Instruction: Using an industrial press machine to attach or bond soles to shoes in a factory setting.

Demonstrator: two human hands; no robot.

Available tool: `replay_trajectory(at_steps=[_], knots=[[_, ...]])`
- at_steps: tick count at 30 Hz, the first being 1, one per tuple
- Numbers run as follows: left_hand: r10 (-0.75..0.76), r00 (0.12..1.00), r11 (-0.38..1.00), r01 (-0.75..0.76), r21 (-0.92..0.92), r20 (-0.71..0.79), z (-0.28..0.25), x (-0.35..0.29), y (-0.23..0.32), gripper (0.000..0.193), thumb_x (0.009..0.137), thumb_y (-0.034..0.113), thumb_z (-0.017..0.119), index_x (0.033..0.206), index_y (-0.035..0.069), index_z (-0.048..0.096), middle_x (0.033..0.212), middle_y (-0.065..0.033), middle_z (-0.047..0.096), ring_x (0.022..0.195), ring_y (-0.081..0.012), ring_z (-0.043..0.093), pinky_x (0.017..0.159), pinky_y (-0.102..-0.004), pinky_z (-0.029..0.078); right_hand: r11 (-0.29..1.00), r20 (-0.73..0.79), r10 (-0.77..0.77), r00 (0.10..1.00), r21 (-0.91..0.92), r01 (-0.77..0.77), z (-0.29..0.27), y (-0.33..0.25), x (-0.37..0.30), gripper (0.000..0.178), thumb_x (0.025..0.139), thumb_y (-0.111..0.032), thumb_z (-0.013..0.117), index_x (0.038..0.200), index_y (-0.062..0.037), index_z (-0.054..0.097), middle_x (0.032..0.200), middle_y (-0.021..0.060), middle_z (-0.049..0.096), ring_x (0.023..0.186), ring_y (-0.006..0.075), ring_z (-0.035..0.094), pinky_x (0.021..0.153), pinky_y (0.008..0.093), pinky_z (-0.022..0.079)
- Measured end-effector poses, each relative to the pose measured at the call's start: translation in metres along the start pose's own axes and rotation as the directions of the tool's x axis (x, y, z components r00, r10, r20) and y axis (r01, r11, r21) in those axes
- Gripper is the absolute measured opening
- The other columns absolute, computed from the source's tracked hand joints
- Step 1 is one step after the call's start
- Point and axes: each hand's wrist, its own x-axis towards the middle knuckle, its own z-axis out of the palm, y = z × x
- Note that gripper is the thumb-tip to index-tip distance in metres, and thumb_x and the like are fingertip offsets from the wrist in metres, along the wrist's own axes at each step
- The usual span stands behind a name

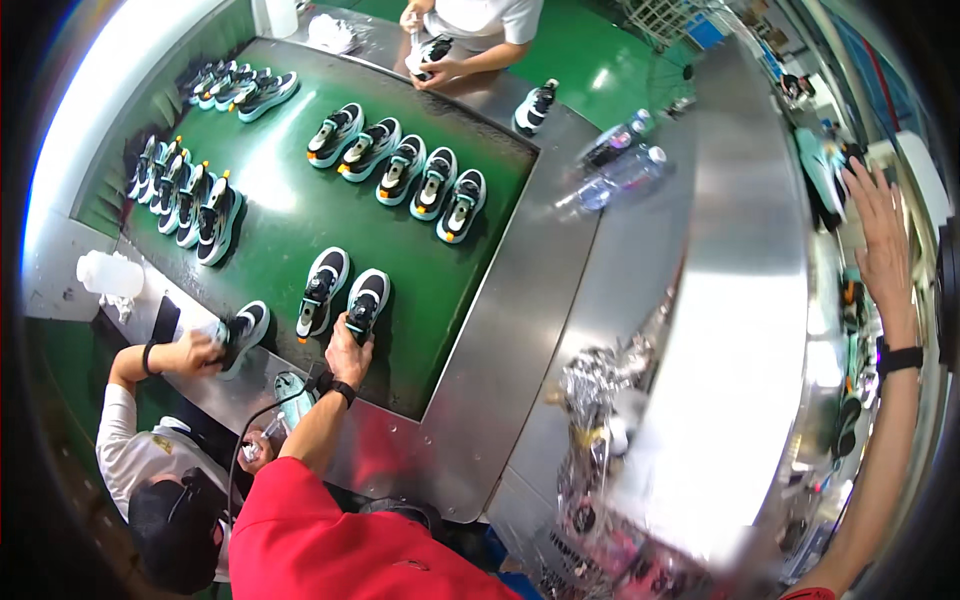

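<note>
My left hand (349,352) is closed on the near end of a black-and-white sneaker (369,298) with a pale blue sole, resting on the green belt. Just left of it lies a matching sneaker (324,285), apart from my fingers. Far off to the right, my right hand (882,232) is stretched out with its fingers extended and nothing in them. Close to its fingertips are a pale blue item and dark items (820,175), blurred, perhaps shoes. A row of several similar sneakers (401,170) stands farther up the belt.
More sneakers (218,220) line the belt's left side. At lower left a capped co-worker (175,510) handles a sneaker (243,332); another person (480,35) holds one across the belt. Plastic bottles (625,178), crumpled wrapping (600,390) and a steel ledge (500,320) lie to the right.
</note>
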Motion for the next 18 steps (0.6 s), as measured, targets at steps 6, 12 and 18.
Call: replay_trajectory(at_steps=[6,12,18], knots=[[0.01,0.998,0.997,-0.006,-0.073,0.056,-0.006,-0.003,-0.001,0.068,0.07,0.008,0.075,0.131,0.011,0.047,0.104,-0.0185,0.065,0.095,-0.0421,0.063,0.078,-0.0459,0.052,0.957,0.027,-0.112,0.993,0.273,0.1,0.039,0.02,0.055,0.077,0.054,0.008,0.071,0.128,-0.007,0.055,0.129,0.0164,0.056,0.123,0.0369,0.049,0.106,0.0407,0.039],[-0.029,0.998,0.999,0.031,-0.039,0.061,0.0,0.005,-0.022,0.07,0.072,0.008,0.073,0.136,0.014,0.044,0.124,-0.0138,0.059,0.109,-0.0355,0.06,0.088,-0.0424,0.05,0.868,0.134,0.188,0.973,0.441,-0.228,0.031,0.018,-0.004,0.041,0.062,-0.032,0.078,0.089,-0.0034,0.065,0.085,0.0189,0.066,0.084,0.0387,0.063,0.074,0.0446,0.05],[0.389,0.901,0.918,-0.396,0.0,0.195,0.01,0.036,-0.087,0.076,0.081,0.016,0.067,0.145,0.0,0.03,0.139,-0.0233,0.046,0.126,-0.0408,0.046,0.102,-0.0442,0.039,0.814,0.014,0.429,0.903,0.427,-0.394,-0.013,0.003,-0.094,0.045,0.065,-0.038,0.077,0.089,-0.0021,0.064,0.072,0.0195,0.065,0.07,0.0376,0.065,0.066,0.0456,0.051]])
